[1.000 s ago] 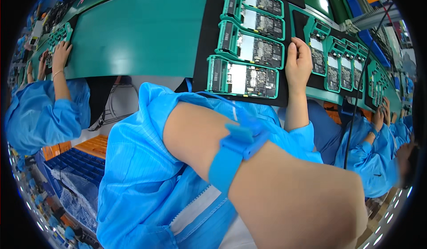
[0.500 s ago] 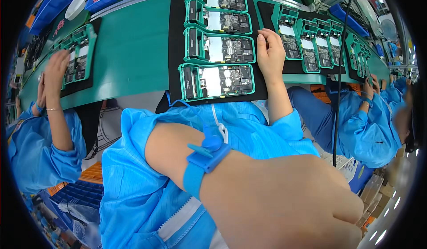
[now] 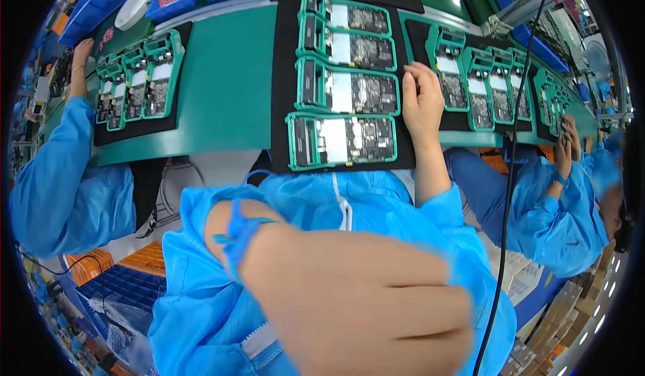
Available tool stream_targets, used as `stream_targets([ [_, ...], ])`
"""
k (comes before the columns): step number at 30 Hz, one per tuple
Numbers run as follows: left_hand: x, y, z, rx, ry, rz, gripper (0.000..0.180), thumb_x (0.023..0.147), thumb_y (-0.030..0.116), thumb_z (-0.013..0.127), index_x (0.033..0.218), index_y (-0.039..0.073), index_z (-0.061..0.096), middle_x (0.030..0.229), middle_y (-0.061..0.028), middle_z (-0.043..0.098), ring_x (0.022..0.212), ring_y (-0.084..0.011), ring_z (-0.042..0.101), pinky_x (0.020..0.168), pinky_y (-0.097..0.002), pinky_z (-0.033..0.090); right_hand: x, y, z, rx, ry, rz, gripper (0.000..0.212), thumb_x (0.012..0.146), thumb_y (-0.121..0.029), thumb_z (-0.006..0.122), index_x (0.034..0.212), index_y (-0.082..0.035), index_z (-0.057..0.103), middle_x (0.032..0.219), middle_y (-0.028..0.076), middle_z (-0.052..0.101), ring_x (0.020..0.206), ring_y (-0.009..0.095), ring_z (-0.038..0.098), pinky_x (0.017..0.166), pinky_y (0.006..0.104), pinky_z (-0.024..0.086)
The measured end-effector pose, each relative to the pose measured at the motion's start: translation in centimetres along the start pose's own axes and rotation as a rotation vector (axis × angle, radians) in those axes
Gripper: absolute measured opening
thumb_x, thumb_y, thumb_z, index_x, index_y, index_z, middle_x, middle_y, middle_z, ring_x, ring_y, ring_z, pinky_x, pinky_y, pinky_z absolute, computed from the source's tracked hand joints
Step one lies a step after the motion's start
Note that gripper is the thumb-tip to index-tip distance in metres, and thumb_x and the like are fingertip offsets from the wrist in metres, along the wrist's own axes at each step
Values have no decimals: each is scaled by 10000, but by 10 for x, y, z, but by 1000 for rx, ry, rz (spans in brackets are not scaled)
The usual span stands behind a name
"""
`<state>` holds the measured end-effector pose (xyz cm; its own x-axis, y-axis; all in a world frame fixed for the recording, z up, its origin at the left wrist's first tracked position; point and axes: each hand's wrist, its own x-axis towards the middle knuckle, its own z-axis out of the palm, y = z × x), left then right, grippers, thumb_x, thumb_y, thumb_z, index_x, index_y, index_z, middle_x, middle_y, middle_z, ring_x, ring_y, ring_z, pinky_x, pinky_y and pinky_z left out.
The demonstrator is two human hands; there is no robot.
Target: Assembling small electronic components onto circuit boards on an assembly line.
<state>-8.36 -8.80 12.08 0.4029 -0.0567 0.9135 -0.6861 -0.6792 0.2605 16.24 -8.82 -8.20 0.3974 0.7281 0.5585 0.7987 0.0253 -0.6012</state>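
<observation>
Now the right hand [image 3: 422,106], thumb and fingers apart, rests at two o'clock beside the green-framed boards [image 3: 359,94] at twelve, which look light, stiff yet fragile, best held by their rims [image 3: 396,139], while the left hand's [image 3: 369,295] grip, palm hidden at five, I can't tell.

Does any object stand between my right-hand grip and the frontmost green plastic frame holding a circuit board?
Nothing visible does: only flat black mat lies between the right-hand grip and that green plastic frame.
</observation>
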Motion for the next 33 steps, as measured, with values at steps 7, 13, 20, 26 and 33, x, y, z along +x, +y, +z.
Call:
stream_targets([
  [7, -36, 25, -106, 611, 29, -440, 149, 715, 34, 612, 854, 3, 656, 840, -126, 647, 714, -233, 628, 626, -305, 502, -2, -5, 3, -19, -61, -10, 156, 870, -93, 603, 996, -18, 655, 1104, 166, 617, 1015, 318, 595, 883, 371, 467],
  [13, -156, 21, -250, 859, 555, -1227, 181, 904, 98, 585, 993, -52, 633, 872, -29, 632, 794, -75, 566, 693, -222, 453, -3, -1, -2, -54, -129, 20, 177, 894, -94, 569, 1027, 4, 634, 1148, 179, 593, 1077, 313, 566, 922, 372, 440],
  [20, -343, 36, -363, 1498, 489, -1436, 435, 877, 332, 606, 1093, -45, 633, 1034, -223, 667, 985, -317, 650, 862, -371, 496, -1, 0, -1, -89, -175, 35, 199, 932, -121, 540, 1045, 26, 612, 1183, 180, 562, 1096, 313, 541, 926, 370, 422],
  [26, -357, 13, -392, 1454, 537, -1630, 868, 854, 628, 491, 1278, -130, 463, 1272, -299, 517, 1214, -367, 502, 1036, -389, 369, -2, 3, -1, -117, -170, 79, 219, 945, -135, 513, 1039, 37, 611, 1176, 185, 555, 1083, 310, 543, 912, 373, 429],
  [33, -347, -12, -396, 1515, 356, -2078, 978, 766, 812, 356, 1327, 24, 502, 1293, -279, 502, 1222, -385, 481, 1022, -428, 378, -5, 6, 0, -134, -169, 60, 218, 939, -128, 515, 1035, 43, 609, 1166, 190, 557, 1086, 309, 541, 918, 379, 427],
])
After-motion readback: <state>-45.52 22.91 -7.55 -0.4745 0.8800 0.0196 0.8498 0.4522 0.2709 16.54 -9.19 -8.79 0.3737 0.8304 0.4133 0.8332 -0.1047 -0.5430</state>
